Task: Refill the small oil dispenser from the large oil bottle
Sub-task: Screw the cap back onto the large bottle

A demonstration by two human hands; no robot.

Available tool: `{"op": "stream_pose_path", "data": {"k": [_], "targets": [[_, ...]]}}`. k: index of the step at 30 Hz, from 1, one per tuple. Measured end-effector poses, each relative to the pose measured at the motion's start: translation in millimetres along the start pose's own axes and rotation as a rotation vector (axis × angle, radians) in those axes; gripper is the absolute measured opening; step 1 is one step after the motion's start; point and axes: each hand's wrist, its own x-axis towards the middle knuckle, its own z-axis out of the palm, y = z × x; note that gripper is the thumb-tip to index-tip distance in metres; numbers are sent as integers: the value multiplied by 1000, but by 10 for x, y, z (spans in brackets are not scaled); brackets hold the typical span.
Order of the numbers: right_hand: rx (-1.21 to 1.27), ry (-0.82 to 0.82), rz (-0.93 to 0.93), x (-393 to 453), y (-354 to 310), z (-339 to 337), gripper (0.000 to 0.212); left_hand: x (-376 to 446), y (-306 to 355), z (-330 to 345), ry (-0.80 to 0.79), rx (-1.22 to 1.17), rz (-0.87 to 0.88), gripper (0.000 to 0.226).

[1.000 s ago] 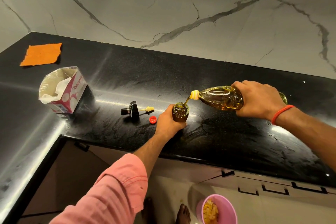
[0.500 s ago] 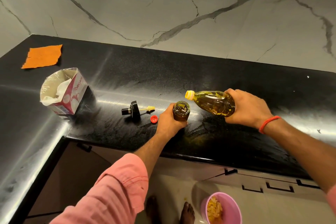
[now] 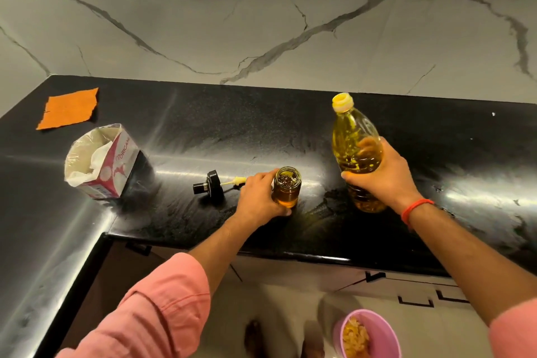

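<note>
Evidently the pour is over, judging by how things stand: the large oil bottle (image 3: 355,151) is upright on the black bench (image 3: 436,160), its yellow neck uncapped, with the right hand (image 3: 380,174) wrapped around its middle, fingers curled round the far side as if just setting it down or steadying it. Yellow oil fills much of it. Well to its left, the small oil dispenser (image 3: 286,186) stands open-mouthed on the bench near the front edge, amber oil reaching close to the shoulder; the left hand (image 3: 260,197) curls round its side, probably to keep the light jar from tipping. Just left of that hand lies the dispenser's black pump top (image 3: 209,186) on its side, its tube pointing toward the jar, handy for refitting. Farther left sits an opened carton (image 3: 100,163) lined with a white bag, contents unclear, and an orange cloth (image 3: 69,107). Down on the floor, a pink bowl (image 3: 377,325) holds yellowish food.
</note>
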Motion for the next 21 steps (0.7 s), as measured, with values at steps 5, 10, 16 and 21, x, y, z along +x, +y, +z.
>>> {"op": "stream_pose_path", "data": {"k": [5,10,16,21], "targets": [[219,137,61,-18,68,106,67,-11,-225,-191,-81,373,24,85],[336,194,102,-94,115,270,75,-80,-337,-249,-66,537,81,61],[373,226,96,-211,182,414,72,-103,-385,-267,-40,549,124,46],[366,241,86,-312,255,485,72,-128,-408,-287,3,498,124,41]]}}
